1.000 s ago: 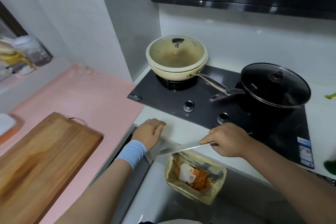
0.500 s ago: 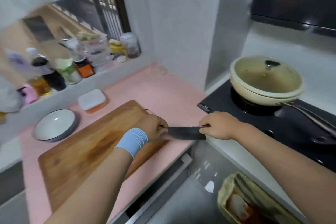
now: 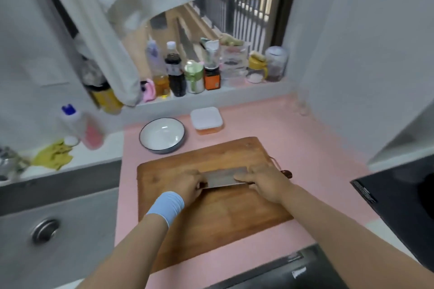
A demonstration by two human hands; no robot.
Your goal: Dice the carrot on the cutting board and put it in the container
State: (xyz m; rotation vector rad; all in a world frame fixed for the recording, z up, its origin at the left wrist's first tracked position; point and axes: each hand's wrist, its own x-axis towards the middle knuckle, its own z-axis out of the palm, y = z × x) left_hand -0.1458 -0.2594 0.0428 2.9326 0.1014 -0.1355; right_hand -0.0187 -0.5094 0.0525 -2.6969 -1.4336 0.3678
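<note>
Both hands are over the wooden cutting board (image 3: 211, 218), which lies on the pink counter (image 3: 305, 136), and they hold one cleaver (image 3: 223, 177) between them. The right hand (image 3: 265, 182) is closed around the handle end of the cleaver, at 3 o'clock from the blade; only the dark tip of the handle shows past the hand. The left hand (image 3: 187, 185), with a light blue band (image 3: 168, 206) on its wrist, lies at 9 o'clock from the blade, and its fingers curl onto the blade's far end. If these fingers pinch the metal or only rest on it, I cannot tell, because the picture is blurred there. The blade lies low over the middle of the board, with its flat side turned up toward the camera. No carrot piece can be seen on the board itself. At 12 o'clock from the board, just beyond its far edge, stands a square container (image 3: 206, 121) with a white lid on it and something orange inside. A white bowl (image 3: 162, 135) with a dark rim stands just beside the container, at 9 o'clock from it. The sink (image 3: 47, 230) is at 9 o'clock from the board and the black stove top (image 3: 399, 195) at 3 o'clock. Bottles and jars (image 3: 187, 73) stand in a row on the window sill, at 12 o'clock.
</note>
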